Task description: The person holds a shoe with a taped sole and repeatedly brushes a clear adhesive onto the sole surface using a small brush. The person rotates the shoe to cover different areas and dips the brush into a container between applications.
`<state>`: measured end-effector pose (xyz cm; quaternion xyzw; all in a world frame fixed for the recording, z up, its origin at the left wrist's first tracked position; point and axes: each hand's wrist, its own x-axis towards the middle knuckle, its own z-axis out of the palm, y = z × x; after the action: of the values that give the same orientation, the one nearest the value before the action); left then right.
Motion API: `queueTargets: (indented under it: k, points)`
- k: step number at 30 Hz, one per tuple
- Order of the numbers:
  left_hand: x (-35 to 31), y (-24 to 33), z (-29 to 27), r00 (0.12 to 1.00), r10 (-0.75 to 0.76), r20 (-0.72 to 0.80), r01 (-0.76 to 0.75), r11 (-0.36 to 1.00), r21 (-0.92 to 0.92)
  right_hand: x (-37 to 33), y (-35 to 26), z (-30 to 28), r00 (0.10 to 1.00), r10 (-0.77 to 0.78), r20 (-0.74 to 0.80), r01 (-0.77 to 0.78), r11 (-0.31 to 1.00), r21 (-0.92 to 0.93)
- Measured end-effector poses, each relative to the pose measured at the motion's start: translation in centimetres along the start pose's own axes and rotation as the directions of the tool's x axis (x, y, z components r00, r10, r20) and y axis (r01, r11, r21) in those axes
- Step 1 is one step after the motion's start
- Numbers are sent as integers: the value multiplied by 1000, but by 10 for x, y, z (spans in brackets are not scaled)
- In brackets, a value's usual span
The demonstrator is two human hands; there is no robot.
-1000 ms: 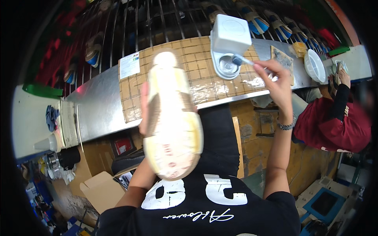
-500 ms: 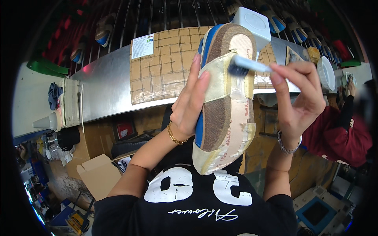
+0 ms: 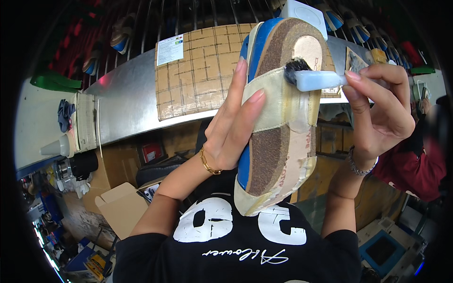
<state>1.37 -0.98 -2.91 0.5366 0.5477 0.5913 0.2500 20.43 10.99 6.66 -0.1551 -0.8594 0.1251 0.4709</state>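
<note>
My left hand (image 3: 229, 125) is closed around a half-made shoe (image 3: 269, 158), raised in front of my chest with its underside up. Brown cork-like edging and blue sides run round a pale insole board (image 3: 283, 153). Cream straps are folded over onto the board, and a glossy wet-looking patch (image 3: 300, 115) lies on one fold. My right hand (image 3: 384, 111) pinches the handle of a small brush (image 3: 321, 81) with a milky pale-blue handle. Its dark bristles touch the upper edge of the wide strap, near the rounded upper end of the shoe.
Behind the shoe, a flat cardboard sheet (image 3: 188, 78) covers part of a metal bench (image 3: 125, 113). A white box (image 3: 304, 16) stands at the back. More shoes (image 3: 121, 37) sit on a rack of bars. At right is another person's maroon sleeve (image 3: 408, 167); an opened carton (image 3: 121, 207) lies lower left.
The shoe has come slightly up and right, closer to view. The brush has moved from over the strap's middle to its upper edge, its handle now nearly level.
</note>
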Motion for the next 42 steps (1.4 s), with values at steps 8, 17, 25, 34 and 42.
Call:
queueTargets:
  k: [8,17,25,34,42]
  points:
    - [4,20,-6,981,-179,77,188,972,-142,-2,0,-6,993,22,112,-32,996,85]
    - [13,38,-7,914,-372,163,406,837,-366,2,-5,-21,945,67,319,-140,967,211]
    - [12,18,-13,957,-277,-88,76,529,-845,-13,-12,5,960,215,178,-258,924,281]
    - [13,8,-16,987,-16,-163,48,980,194,0,-29,16,970,240,46,-244,964,107]
    - [8,5,-21,994,79,-71,-58,965,256,1,-20,13,998,59,1,-59,997,54]
